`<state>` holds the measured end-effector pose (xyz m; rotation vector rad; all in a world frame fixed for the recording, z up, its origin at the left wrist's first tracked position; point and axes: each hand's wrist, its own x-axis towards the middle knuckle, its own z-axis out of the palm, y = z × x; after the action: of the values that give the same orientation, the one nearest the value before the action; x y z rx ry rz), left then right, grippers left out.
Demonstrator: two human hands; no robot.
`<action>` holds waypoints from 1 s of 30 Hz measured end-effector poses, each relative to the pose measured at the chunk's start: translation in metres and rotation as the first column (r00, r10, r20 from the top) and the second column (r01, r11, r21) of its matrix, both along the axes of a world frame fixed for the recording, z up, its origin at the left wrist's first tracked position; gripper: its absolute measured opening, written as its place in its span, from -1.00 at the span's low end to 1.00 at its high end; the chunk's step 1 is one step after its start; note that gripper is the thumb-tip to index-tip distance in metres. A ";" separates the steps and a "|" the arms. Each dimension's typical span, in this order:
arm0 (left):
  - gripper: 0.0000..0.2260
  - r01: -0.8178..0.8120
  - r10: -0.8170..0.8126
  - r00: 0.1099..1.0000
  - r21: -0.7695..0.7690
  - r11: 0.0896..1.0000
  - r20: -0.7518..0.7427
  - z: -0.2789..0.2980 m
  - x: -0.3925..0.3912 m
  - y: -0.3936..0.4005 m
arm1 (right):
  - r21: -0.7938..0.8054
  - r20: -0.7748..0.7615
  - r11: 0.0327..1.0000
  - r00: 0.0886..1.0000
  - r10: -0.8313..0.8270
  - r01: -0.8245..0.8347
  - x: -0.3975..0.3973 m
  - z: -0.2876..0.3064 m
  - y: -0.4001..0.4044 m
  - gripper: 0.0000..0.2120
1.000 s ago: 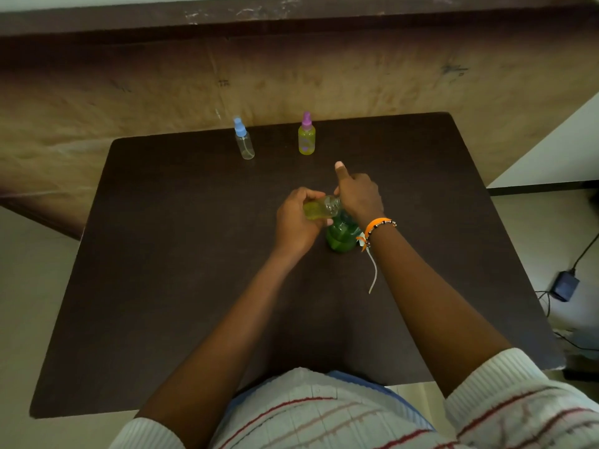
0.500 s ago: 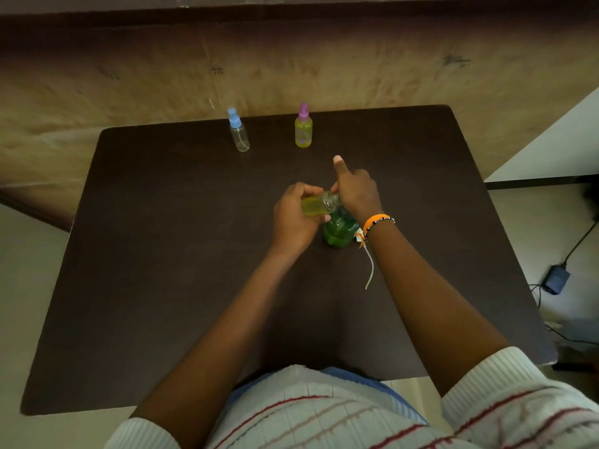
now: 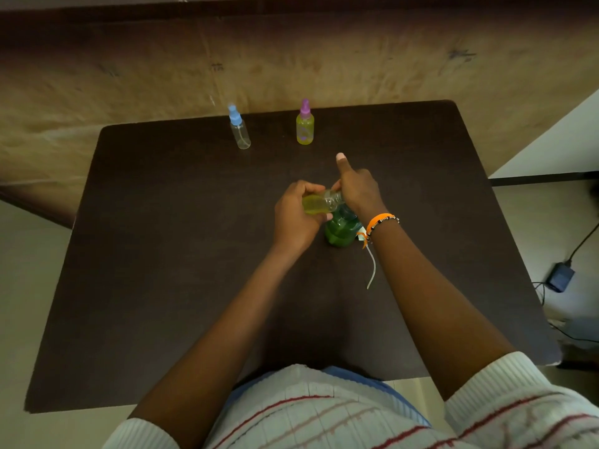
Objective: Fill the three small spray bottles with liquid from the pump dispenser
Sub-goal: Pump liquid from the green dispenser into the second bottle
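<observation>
Near the middle of the dark table (image 3: pixel 162 254), two bare hands meet over a green pump dispenser (image 3: pixel 340 230) that stands upright on the tabletop. The left hand (image 3: pixel 296 218) has its fingers curled round a small uncapped spray bottle (image 3: pixel 319 203), holding it tipped on its side; yellow-green liquid fills much of it, and its clear neck points right, touching the other hand. The right hand (image 3: pixel 356 189) is closed over the top of the dispenser, hiding the pump head, with one finger sticking straight out toward the far edge. An orange and beaded bracelet (image 3: pixel 379 222) circles the right wrist, and a thin pale tube (image 3: pixel 372 270) lies just beside that forearm. Close to the far edge stand two capped spray bottles, well apart from the hands: a clear bottle with a blue top (image 3: pixel 239 129) on the left, and a yellow-filled bottle with a purple top (image 3: pixel 305 124) to its right.
</observation>
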<state>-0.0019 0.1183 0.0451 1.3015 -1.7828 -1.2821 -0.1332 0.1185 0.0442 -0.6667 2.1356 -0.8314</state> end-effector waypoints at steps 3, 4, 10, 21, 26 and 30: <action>-0.63 0.005 -0.005 1.000 0.003 1.000 0.005 0.001 0.000 -0.001 | -0.006 -0.001 1.000 1.000 0.003 -0.003 0.000 -0.002 0.000 -0.33; -0.63 0.003 -0.003 1.000 0.000 1.000 0.009 0.000 0.000 -0.001 | -0.010 -0.006 1.000 1.000 0.005 -0.005 0.000 -0.001 0.001 -0.34; -0.61 -0.011 0.013 0.999 0.035 0.999 -0.043 0.002 0.001 -0.001 | 0.045 0.006 0.997 0.998 0.069 -0.070 -0.001 0.004 -0.003 -0.28; -0.62 -0.006 0.011 0.998 0.079 0.997 -0.054 -0.007 0.001 0.000 | 0.039 -0.009 0.999 1.000 -0.015 0.015 0.001 -0.010 -0.004 -0.35; -0.60 -0.008 0.012 0.998 0.076 0.997 -0.060 -0.006 0.003 -0.001 | 0.039 -0.023 0.999 1.000 0.018 -0.017 -0.001 -0.006 -0.004 -0.33; -0.61 -0.010 0.016 0.997 0.078 0.997 -0.076 -0.002 0.003 -0.001 | 0.073 -0.012 0.994 0.997 0.076 -0.075 -0.001 0.002 -0.008 -0.27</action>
<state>0.0007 0.1170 0.0427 1.2861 -1.6845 -1.3873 -0.1344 0.1109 0.0460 -0.7134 2.1290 -0.7067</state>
